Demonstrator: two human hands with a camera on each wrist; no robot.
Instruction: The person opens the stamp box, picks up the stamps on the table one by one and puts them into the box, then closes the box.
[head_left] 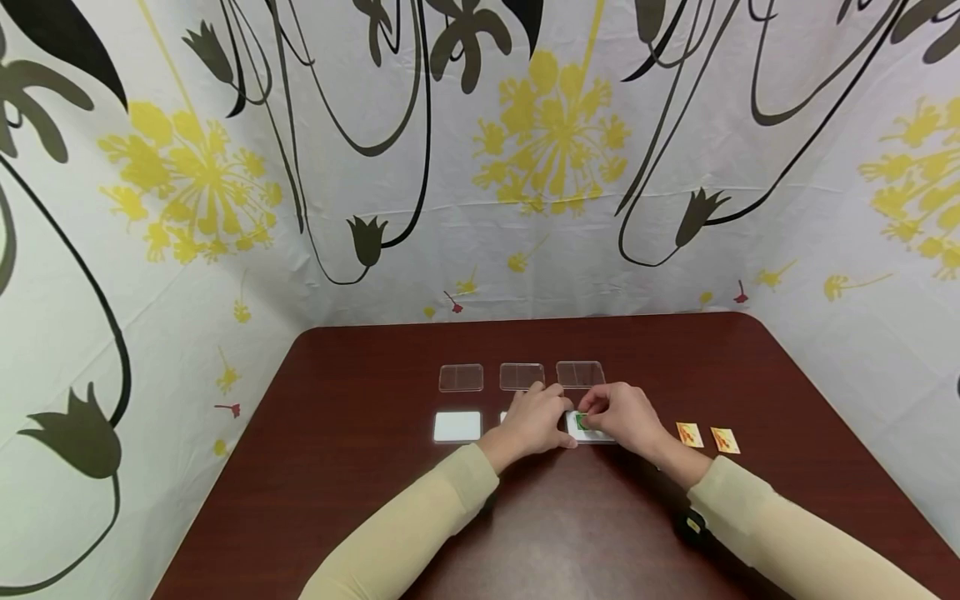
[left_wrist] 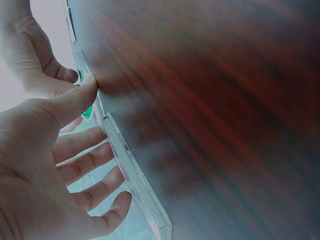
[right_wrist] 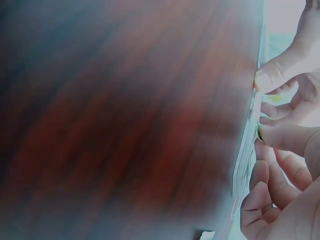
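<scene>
A flat white case (head_left: 592, 436) lies on the table with a small green square card (head_left: 582, 422) at its left part. My right hand (head_left: 626, 414) is over this case, thumb and fingertips pinching the green card. To its left, my left hand (head_left: 534, 418) holds the same case by its left end, thumb at the near edge and fingers toward the far side. In the left wrist view, the green card (left_wrist: 88, 112) shows behind the left thumb. A middle white case (head_left: 503, 416) is mostly hidden under the left hand.
Another white case (head_left: 457, 427) lies at the left. Behind the cases is a row of clear lids: a left lid (head_left: 461, 378), a middle lid (head_left: 521, 377) and a right lid (head_left: 580, 374). Two small orange-yellow cards (head_left: 689, 434) lie right of the right hand on the brown table (head_left: 360, 492).
</scene>
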